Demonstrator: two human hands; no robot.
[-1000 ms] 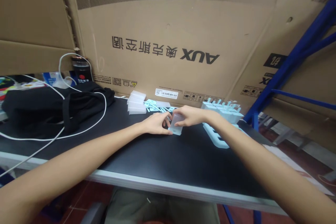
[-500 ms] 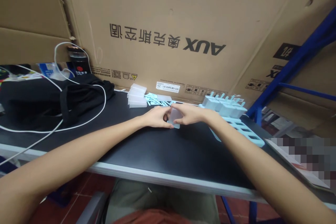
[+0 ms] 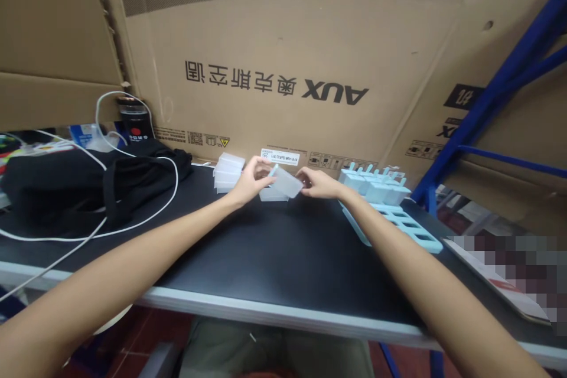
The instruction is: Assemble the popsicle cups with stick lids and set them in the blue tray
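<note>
Translucent case (image 3: 286, 181) between both grips (image 3: 251, 181)

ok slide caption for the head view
Left hand and right hand hold a tilted translucent case over a black tabletop, pale-blue frame at right.

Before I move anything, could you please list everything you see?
Held cup: 1, translucent white, tilted, centre
Stick: 1, light blue, held cup's left end
Loose cup: at least 1, white, beneath held cup
Cup group: several, white, left of centre
Ice-pop moulds: several, light blue, rear right
Slotted tray: 1, light blue, right
Bag: 1, black, left
Cable: at least 1, white, over bag
Bottle: 1, dark, behind bag
Small items: several, mixed colours, far left
AUX cardboard box: at least 1, brown, back
Metal frame: 1, blue, right
Sheet: 1, whitish, right edge
Table: 1, black, centre
Floor tiles: several, red, below
Trousers: 1, olive, bottom
Left hand: 1, bare, held cup's left end
Right hand: 1, bare, held cup's right end
</note>
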